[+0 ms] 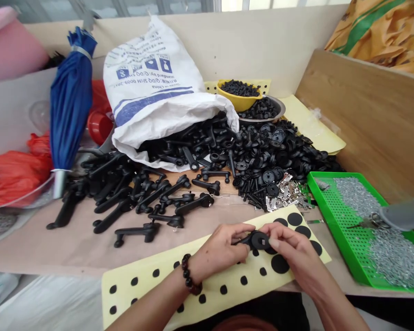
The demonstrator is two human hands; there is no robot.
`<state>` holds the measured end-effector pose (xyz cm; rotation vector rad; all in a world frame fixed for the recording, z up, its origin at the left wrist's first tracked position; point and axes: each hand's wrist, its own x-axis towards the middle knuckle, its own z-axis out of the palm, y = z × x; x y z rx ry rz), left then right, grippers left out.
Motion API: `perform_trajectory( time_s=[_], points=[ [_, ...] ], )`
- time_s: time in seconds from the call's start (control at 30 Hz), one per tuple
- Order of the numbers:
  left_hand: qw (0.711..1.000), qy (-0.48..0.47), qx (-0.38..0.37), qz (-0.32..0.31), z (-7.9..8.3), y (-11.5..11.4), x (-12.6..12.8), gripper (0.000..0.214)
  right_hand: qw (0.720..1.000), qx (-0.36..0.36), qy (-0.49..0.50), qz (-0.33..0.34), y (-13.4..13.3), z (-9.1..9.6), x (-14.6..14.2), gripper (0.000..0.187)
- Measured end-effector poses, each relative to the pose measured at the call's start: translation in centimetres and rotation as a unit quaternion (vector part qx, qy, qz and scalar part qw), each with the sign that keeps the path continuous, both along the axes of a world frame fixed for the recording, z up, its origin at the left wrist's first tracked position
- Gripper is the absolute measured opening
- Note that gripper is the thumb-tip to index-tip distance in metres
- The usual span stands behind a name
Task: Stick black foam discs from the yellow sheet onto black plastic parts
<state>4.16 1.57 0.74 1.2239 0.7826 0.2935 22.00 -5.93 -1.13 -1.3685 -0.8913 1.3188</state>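
My left hand, with a dark beaded bracelet on its wrist, grips the arm of a black crank handle. The handle's round disc end faces up, with a small pale spot in its middle. At the disc's right edge, my right hand pinches with thumb and fingers. Whether a thin piece sits between them is hidden. Under both hands lies a yellow backing sheet carrying black stickers: small ones along its left and middle, larger round ones at the right end.
Crank handles lie left and spill from a white woven sack. Black discs and metal clips are heaped behind. A green tray of screws stands right, a grey tool above it. Yellow bowl at back; blue umbrella left.
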Motion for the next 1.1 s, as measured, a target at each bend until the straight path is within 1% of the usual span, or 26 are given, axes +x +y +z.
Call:
perform_trajectory(
  time_s=[0.2, 0.43, 0.57, 0.77, 0.97, 1.1],
  points=[
    [1.0, 0.019, 0.021, -0.01, 0.3, 0.0, -0.1, 0.051, 1.0, 0.0, -0.009, 0.0, -0.1, -0.1, 0.0, 0.021],
    [0.997, 0.043, 0.062, -0.003, 0.9, -0.2, 0.1, 0.043, 1.0, 0.003, -0.017, -0.001, 0.0, -0.1, -0.1, 0.021],
    [0.996, 0.045, 0.075, -0.001, 0.8, -0.3, 0.2, 0.04, 1.0, 0.005, -0.028, 0.004, 0.0, 0.0, -0.1, 0.021],
    [0.996, 0.042, 0.077, 0.011, 0.3, -0.5, 0.3, 0.044, 0.999, 0.009, -0.035, 0.007, -0.2, -0.1, -0.1, 0.019],
    [0.995, 0.042, 0.092, 0.001, -0.4, -0.5, 0.7, 0.031, 0.999, 0.024, -0.047, 0.006, -0.3, -0.1, -0.3, 0.02],
    [0.993, 0.043, 0.106, 0.044, -0.7, -1.0, 0.8, 0.031, 0.998, 0.015, -0.062, -0.001, -0.5, 0.2, -0.2, 0.023]
  ],
)
